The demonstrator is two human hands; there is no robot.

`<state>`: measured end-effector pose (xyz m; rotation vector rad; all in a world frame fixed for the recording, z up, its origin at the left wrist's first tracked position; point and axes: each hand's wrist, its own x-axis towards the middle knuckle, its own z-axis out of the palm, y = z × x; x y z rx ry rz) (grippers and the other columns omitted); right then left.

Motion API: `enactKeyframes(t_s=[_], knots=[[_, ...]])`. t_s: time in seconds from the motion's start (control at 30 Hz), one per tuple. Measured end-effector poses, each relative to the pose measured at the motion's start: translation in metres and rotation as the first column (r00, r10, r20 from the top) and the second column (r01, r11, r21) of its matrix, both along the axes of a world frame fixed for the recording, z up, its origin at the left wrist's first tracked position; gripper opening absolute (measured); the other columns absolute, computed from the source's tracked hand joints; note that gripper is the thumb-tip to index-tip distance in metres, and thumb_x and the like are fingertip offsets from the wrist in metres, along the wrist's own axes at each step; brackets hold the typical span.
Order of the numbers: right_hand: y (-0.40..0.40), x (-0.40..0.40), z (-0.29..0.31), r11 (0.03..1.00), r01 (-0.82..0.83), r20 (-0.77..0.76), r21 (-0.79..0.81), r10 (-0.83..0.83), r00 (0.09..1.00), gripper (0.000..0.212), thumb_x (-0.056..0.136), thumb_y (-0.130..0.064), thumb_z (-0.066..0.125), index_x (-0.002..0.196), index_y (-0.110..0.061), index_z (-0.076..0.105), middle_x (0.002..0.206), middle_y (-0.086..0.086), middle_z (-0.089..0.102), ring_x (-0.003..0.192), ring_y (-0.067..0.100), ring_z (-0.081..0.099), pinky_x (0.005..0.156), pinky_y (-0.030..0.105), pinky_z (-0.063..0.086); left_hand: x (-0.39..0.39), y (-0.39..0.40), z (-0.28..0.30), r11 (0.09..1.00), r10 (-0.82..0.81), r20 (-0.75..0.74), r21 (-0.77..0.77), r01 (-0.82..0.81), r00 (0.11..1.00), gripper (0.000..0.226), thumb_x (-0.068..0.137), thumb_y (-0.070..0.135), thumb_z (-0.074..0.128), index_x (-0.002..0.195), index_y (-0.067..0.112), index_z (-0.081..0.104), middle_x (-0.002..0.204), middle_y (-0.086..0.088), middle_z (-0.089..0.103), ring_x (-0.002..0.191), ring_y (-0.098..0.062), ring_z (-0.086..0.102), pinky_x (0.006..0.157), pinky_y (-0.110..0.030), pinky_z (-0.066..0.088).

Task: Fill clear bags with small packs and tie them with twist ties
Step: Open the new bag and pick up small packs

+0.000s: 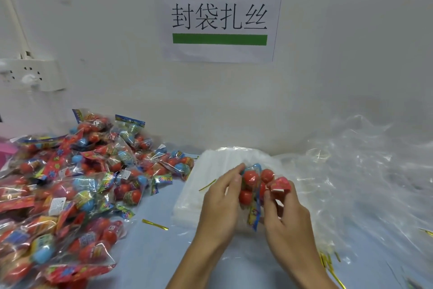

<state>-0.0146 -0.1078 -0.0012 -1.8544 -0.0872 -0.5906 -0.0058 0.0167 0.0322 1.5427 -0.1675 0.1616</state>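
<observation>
**Slippery film, round contents: packs gathered over the bag stack**

A cluster of small packs is held up between both hands, just above the stack of clear bags on the table. The left hand is curled against the cluster's near side, fingertips pressed to the film. The right hand is pinched on a red header card at the top edge. Whether a clear bag is already wrapped round the cluster cannot be told.

The packs are judged light, crinkly and slick, with hard round balls inside that will roll and shift. The firmest grip is expected at the flat header cards or the gathered film. A loose pile of packs lies to the left, and a gold twist tie is seen on the table nearby.
</observation>
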Motion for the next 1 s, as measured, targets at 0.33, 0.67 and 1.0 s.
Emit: enactKeyframes(t_s=[0.33, 0.67, 1.0], knots=[[0.001, -0.001, 0.001, 0.78, -0.275, -0.186, 0.561, 0.443, 0.877, 0.036, 0.093, -0.05, 0.051, 0.111, -0.029, 0.075, 0.109, 0.007, 0.077, 0.097, 0.022, 0.075, 0.084, 0.046, 0.058, 0.007, 0.004, -0.009, 0.894, 0.262, 0.189, 0.321, -0.311, 0.947, 0.037, 0.079, 0.047, 0.072, 0.109, 0.035, 0.056, 0.106, 0.019, 0.053, 0.111, -0.014, 0.05, 0.085, -0.01, 0.042], [-0.002, 0.006, -0.001, 0.873, -0.06, -0.16, 0.484, 0.155, 0.975, 0.018, 0.098, -0.036, 0.06, 0.103, -0.021, 0.069, 0.098, 0.009, 0.077, 0.09, 0.032, 0.075, 0.083, 0.054, 0.061, 0.003, 0.008, -0.002, 0.942, 0.237, 0.181, 0.197, -0.271, 0.955, 0.008, 0.088, 0.023, 0.071, 0.094, 0.026, 0.075, 0.093, 0.013, 0.072, 0.087, -0.008, 0.062, 0.074, -0.018, 0.048], [-0.003, -0.004, 0.01, 0.925, -0.164, -0.107, 0.343, 0.212, 0.971, 0.017, 0.104, -0.023, 0.051, 0.107, -0.019, 0.067, 0.102, 0.006, 0.076, 0.097, 0.026, 0.074, 0.09, 0.052, 0.059, 0.005, 0.012, 0.002, 0.998, 0.028, -0.214, 0.053, -0.017, 0.976, 0.091, 0.057, 0.075, 0.074, 0.129, 0.023, 0.058, 0.12, -0.001, 0.068, 0.107, -0.016, 0.067, 0.093, -0.039, 0.055]])
